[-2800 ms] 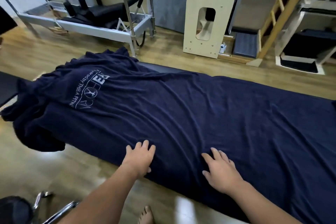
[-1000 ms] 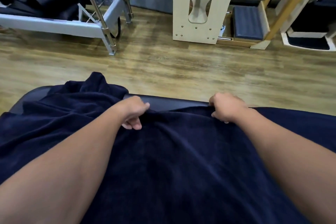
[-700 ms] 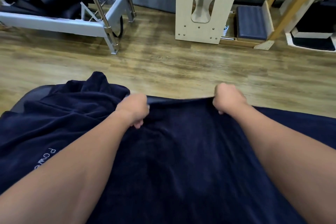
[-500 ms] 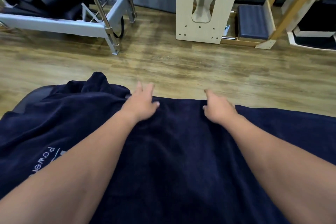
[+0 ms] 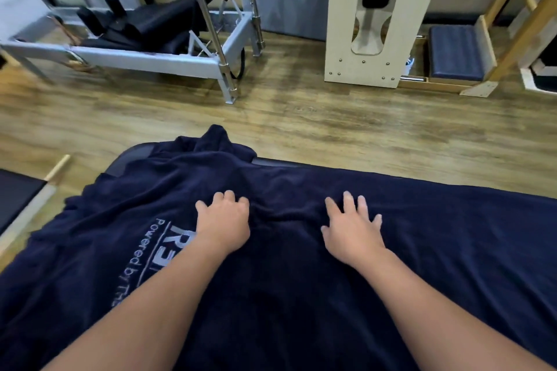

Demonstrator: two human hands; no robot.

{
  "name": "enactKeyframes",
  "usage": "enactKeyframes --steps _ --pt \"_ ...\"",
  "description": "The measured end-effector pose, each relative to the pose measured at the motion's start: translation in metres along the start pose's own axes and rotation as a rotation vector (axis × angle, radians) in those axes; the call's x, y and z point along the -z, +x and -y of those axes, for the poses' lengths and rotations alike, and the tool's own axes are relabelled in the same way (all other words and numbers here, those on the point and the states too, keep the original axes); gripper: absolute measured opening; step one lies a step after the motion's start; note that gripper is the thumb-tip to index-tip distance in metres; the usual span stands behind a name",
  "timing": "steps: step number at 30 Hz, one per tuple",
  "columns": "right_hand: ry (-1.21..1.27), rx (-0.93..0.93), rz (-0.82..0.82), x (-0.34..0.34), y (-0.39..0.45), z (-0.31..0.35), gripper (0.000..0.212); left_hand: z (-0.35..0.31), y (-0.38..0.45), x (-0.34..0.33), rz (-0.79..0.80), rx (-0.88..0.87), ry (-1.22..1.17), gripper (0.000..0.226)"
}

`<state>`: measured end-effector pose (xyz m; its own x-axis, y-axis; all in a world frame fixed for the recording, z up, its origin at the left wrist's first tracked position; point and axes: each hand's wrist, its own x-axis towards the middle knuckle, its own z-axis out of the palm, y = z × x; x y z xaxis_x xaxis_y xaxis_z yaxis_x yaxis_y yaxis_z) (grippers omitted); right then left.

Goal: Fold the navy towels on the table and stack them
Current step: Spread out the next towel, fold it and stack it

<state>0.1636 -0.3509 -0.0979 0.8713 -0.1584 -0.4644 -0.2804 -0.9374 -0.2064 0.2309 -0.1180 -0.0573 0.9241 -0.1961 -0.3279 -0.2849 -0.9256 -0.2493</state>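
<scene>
As I lean over the table (image 5: 132, 153), both palms press the navy towel (image 5: 437, 250).
My left hand (image 5: 224, 224) and right hand (image 5: 351, 233) lie flat, fingers spread.

Two bare forearms are seen, with no sleeves, watch or rings worn. The left hand (image 5: 224, 224) and right hand (image 5: 352, 233) are uncovered, and short nails are shown.
</scene>
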Motion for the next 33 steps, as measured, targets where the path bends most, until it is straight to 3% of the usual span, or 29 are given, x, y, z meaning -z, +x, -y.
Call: enactKeyframes --steps 6,10,13,15,18,22,24,27,29,33 --pt "0.03 0.126 0.085 -0.02 -0.04 0.081 0.061 0.113 -0.006 -0.019 -0.066 0.127 -0.008 0.032" --pt "0.007 0.106 0.11 -0.032 -0.056 0.137 0.057 0.175 0.008 -0.018 -0.081 0.195 -0.176 0.034" --pt "0.036 0.159 0.106 -0.033 -0.067 0.196 0.055 0.22 0.013 -0.018 0.006 0.282 -0.408 0.045" --pt "0.071 0.236 0.062 -0.033 -0.074 0.235 0.052 0.245 0.018 -0.02 0.061 0.307 -0.537 0.051" --pt "0.059 0.314 -0.095 -0.038 -0.084 0.288 0.046 0.275 0.026 -0.019 0.104 0.24 -0.694 0.028" --pt "-0.005 0.416 -0.362 -0.042 -0.098 0.333 0.035 0.292 0.036 -0.015 0.151 0.204 -1.133 0.022" --pt "0.012 0.53 -0.427 -0.043 -0.104 0.354 0.033 0.295 0.041 -0.009 0.13 0.155 -1.218 0.01" --pt "-0.029 0.62 -0.254 -0.039 -0.116 0.387 0.057 0.295 0.052 0.001 0.045 0.047 -1.268 0.011" --pt "-0.089 0.595 -0.116 -0.036 -0.119 0.408 0.072 0.293 0.058 0.008 0.021 -0.012 -1.29 0.03" --pt "-0.13 0.489 0.037 -0.035 -0.119 0.433 0.074 0.29 0.061 0.016 -0.034 -0.125 -1.255 0.049"
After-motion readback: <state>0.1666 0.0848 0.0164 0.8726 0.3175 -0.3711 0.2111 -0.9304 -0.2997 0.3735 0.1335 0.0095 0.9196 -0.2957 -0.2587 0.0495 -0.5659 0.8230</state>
